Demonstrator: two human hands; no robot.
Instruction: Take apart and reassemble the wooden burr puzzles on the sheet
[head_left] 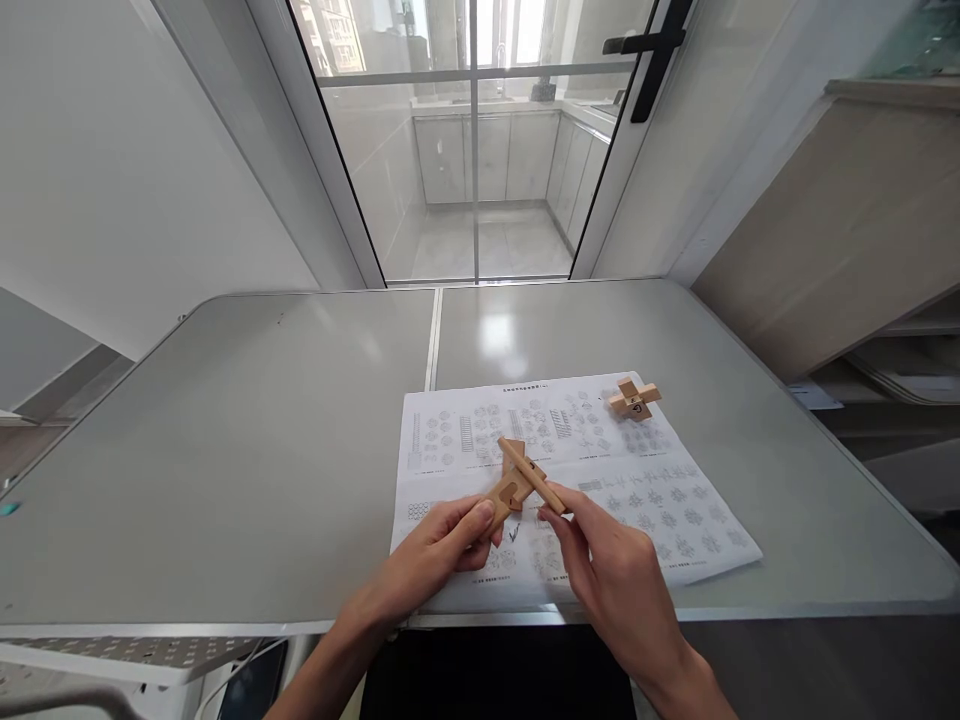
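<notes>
Both of my hands are over the near edge of a grey table, holding crossed wooden puzzle bars. My left hand pinches the lower end of a notched wooden bar between thumb and fingers. My right hand pinches the near end of a thin wooden stick that lies across that bar. A printed instruction sheet lies flat beneath the hands. An assembled wooden cross puzzle rests on the sheet's far right corner, beyond my right hand.
A glass sliding door with a black handle stands behind the table. A wooden cabinet rises at the right. A metal seam splits the tabletop. Perforated metal and cables show below the table's near left edge.
</notes>
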